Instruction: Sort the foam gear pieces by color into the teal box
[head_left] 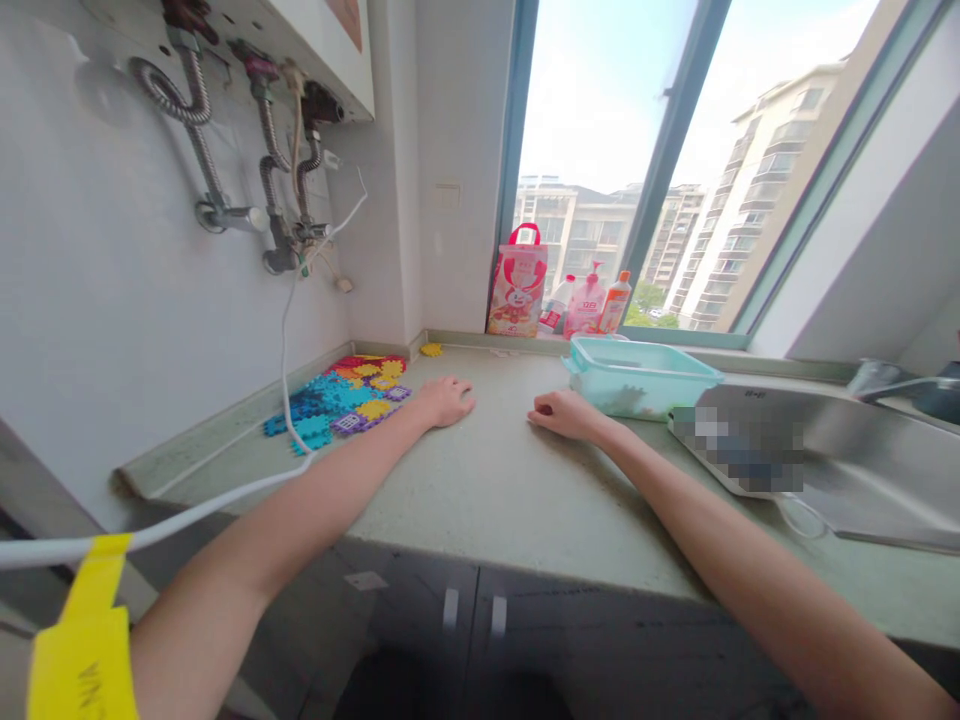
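My left hand (448, 402) rests on the pale green countertop (480, 480), its fingers loosely bent and slightly apart, with nothing seen in it. To its left lies a spread of flat, gear-edged plastic pieces (341, 395) in blue, red, yellow and purple. Opposite, my right hand (564, 414) also rests on the counter, fingers curled in a loose fist with no object showing. Just behind and right of it stands a translucent turquoise plastic bin (645, 375); dark shapes show dimly through its wall. Bare counter separates the two hands.
A single yellow piece (431, 350) lies by the back wall. A pink bag (519, 290) and several bottles (589, 302) stand on the windowsill. At right is a steel sink (892, 460), beside a blurred-out patch. A white cable (217, 498) crosses the left side.
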